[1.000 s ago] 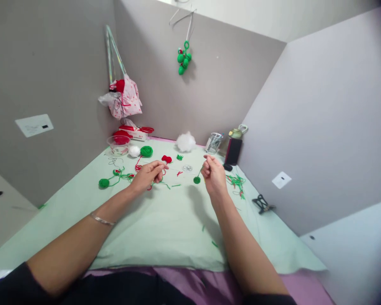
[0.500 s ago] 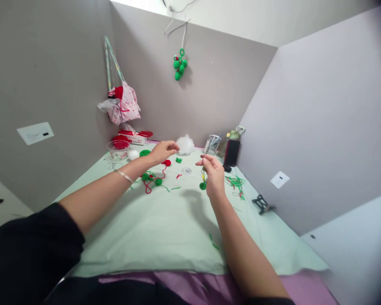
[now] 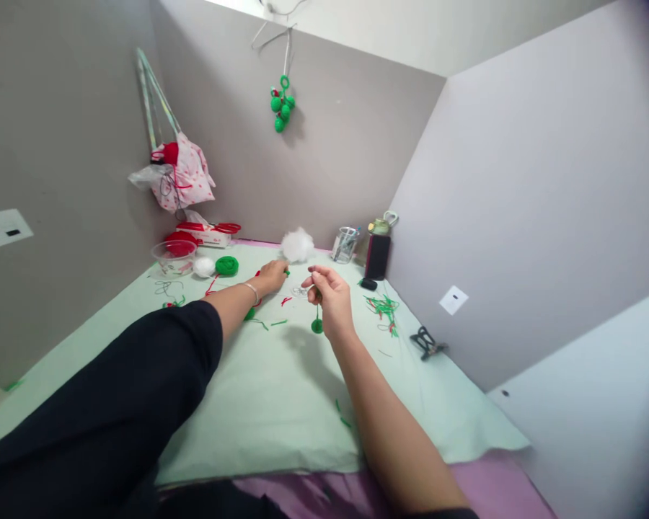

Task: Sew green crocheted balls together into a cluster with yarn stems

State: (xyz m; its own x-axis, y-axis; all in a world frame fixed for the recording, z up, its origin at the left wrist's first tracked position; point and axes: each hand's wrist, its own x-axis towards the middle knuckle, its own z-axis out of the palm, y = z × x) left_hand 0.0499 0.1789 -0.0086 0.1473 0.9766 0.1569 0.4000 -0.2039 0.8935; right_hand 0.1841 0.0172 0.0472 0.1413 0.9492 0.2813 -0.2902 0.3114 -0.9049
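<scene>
Two hands | right hand (image 3: 334, 297): fingers pinched on yarn (image 3: 317, 312), green disc (image 3: 316, 326) beneath, presumably hanging free above cloth (image 3: 265, 411) | left hand (image 3: 273, 277): nearly closed at green piece (image 3: 287, 272); hold unclear.

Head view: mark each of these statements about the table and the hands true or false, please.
1. A round green piece hangs below the right hand. True.
2. The left hand is inside the clear bowl. False: it is at a small green piece, away from the bowl.
3. The clear cup stands to the right of the white fluff. True.
4. The pink-and-white bag lies on the table. False: it hangs against the wall.
</scene>
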